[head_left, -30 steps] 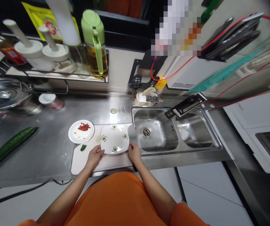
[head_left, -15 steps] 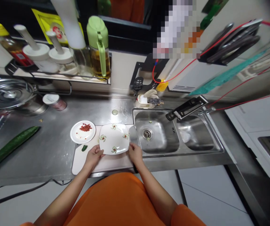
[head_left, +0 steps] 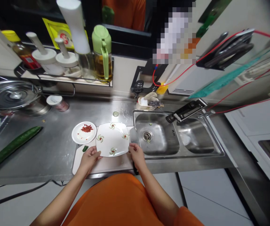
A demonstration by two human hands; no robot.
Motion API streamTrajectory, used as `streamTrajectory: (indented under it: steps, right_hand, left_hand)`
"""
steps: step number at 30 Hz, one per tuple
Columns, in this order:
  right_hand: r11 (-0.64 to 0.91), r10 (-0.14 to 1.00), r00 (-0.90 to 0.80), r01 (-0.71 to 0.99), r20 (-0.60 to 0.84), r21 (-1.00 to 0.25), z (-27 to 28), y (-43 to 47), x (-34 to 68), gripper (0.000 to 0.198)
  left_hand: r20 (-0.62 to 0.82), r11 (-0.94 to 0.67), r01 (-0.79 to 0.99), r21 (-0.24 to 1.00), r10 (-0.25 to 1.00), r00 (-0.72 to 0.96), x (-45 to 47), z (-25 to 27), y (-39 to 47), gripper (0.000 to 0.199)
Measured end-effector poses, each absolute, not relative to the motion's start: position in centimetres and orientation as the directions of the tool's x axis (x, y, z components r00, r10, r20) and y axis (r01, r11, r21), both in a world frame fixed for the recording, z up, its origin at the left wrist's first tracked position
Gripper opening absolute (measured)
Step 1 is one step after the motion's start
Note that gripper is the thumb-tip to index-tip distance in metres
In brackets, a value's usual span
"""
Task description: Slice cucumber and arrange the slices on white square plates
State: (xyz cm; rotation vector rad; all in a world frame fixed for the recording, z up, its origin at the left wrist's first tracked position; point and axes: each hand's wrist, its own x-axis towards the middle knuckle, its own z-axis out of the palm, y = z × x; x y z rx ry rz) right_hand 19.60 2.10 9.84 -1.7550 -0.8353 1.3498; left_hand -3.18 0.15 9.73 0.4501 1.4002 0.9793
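Note:
A white squarish plate [head_left: 112,138] with green and red swirl patterns is held between my two hands above a white cutting board [head_left: 79,158]. My left hand [head_left: 90,158] pinches its lower left edge, and my right hand [head_left: 137,153] grips its right edge. Left of the plate, a white round plate [head_left: 80,138] carries chopped red pieces. A small cucumber end [head_left: 85,148] lies on the board near my left fingers. Part of a knife blade [head_left: 133,135] shows to the right of the plate; its dark handle is partly hidden by my right hand.
A long cucumber [head_left: 14,147] lies on the counter at left. Behind it stand a lidded steel pot [head_left: 14,94] and a small can [head_left: 57,103]. A rack [head_left: 71,81] holds seasoning jars and an oil bottle [head_left: 102,56]. To the right is a double sink [head_left: 157,133] with a black faucet [head_left: 184,111].
The patterned plate has shifted slightly left and looks a little larger, with both hands still holding its edges. The camera view has tilted slightly.

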Motion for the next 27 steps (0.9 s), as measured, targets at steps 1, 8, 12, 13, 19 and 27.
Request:
streamTrajectory:
  steps: [1, 8, 12, 13, 19, 27]
  right_hand:
    - [-0.527, 0.828, 0.212, -0.022, -0.520, -0.849, 9.9, 2.1, 19.5, 0.031]
    - [-0.616, 0.756, -0.066, -0.409, -0.652, -0.673, 10.1, 2.5, 18.6, 0.037]
    - [-0.615, 0.756, -0.130, -0.479, -0.642, -0.627, 9.8, 2.5, 18.1, 0.038]
    - [-0.612, 0.756, -0.130, -0.490, -0.642, -0.621, 9.6, 2.5, 17.9, 0.038]
    - [-0.609, 0.735, -0.087, -0.521, -0.672, -0.598, 8.5, 2.3, 17.7, 0.038]
    - [-0.606, 0.739, -0.100, -0.532, -0.666, -0.592, 8.5, 2.2, 17.8, 0.033]
  left_hand:
    - [-0.609, 0.555, -0.305, 0.774, 0.785, -0.116, -3.2, 9.8, 0.1, 0.040]
    - [-0.600, 0.547, -0.292, 0.784, 0.789, -0.132, -3.3, 10.3, 0.1, 0.043]
    - [-0.606, 0.557, -0.286, 0.780, 0.787, -0.120, -3.4, 10.5, 0.0, 0.043]
    - [-0.608, 0.560, -0.286, 0.777, 0.786, -0.113, -3.4, 10.5, -0.1, 0.042]
    - [-0.611, 0.561, -0.297, 0.773, 0.785, -0.108, -3.5, 10.3, -0.5, 0.038]
    - [-0.613, 0.548, -0.342, 0.763, 0.781, -0.116, -3.3, 10.6, -0.8, 0.038]
